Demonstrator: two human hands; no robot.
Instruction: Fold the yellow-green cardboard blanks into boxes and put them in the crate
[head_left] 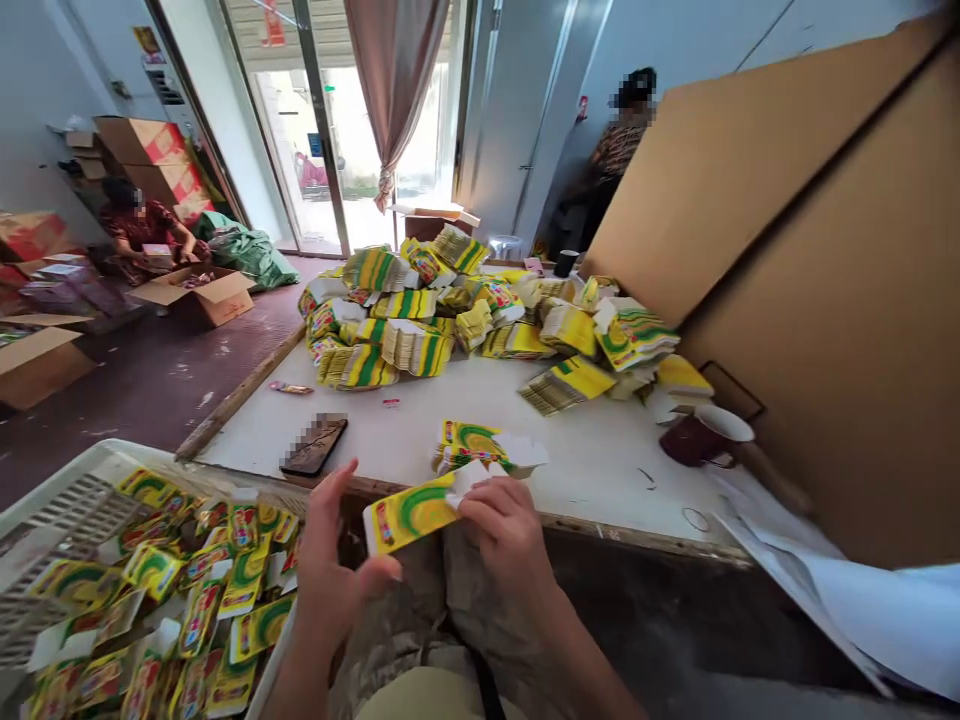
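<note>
A small yellow and green carton (414, 512) with white end flaps is above my lap, in front of the table edge. My right hand (504, 530) grips it by the flaps at its right end. Beside the carton's left end, my left hand (337, 560) is open, thumb and fingers apart, with a gap to the carton. Just behind, a short stack of flat cartons (472, 440) lies on the table. To my left, a white plastic crate (82, 470) holds many yellow cartons (247, 580), some with flaps standing up.
Bundles of flat cartons (405, 340) are heaped across the table (420, 405). A phone (319, 445) lies near its front edge, a dark red mug (705, 437) at right. Large cardboard sheets (825, 250) lean there. One person (150, 230) sits by open boxes; another (619, 150) stands behind the cardboard.
</note>
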